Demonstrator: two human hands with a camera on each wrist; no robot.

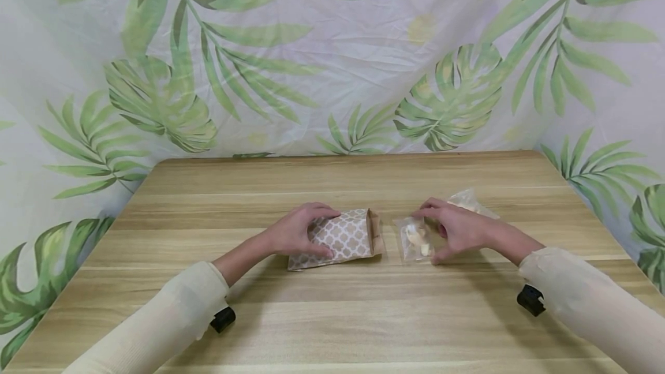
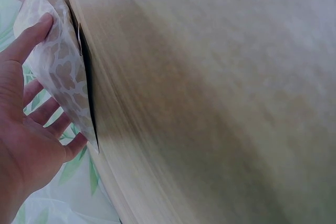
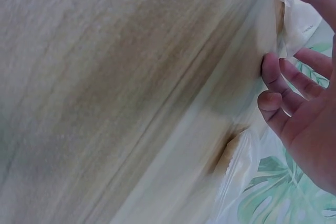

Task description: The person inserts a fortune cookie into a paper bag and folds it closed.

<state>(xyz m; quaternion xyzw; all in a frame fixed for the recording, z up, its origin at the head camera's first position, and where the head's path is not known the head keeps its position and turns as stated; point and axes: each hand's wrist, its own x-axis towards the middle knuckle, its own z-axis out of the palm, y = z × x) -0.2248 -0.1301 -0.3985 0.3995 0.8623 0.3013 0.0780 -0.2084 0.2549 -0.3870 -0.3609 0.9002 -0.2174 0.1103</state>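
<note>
Bare wood lets a hand pass along the far edge of the table (image 1: 343, 178), or between the sleeves (image 1: 171, 305) toward the near edge. Midway, left hand (image 1: 296, 229), paper bag (image 1: 347, 236), clear packet (image 1: 414, 239), right hand (image 1: 459, 227) and second packet (image 1: 470, 201) block the way, bag and clear packet narrowly apart.

No text, label, brand or number can be read in any view. The patterned paper bag (image 1: 347, 236) and the clear packet (image 1: 415, 239) at its three o'clock bear no legible lettering.
</note>
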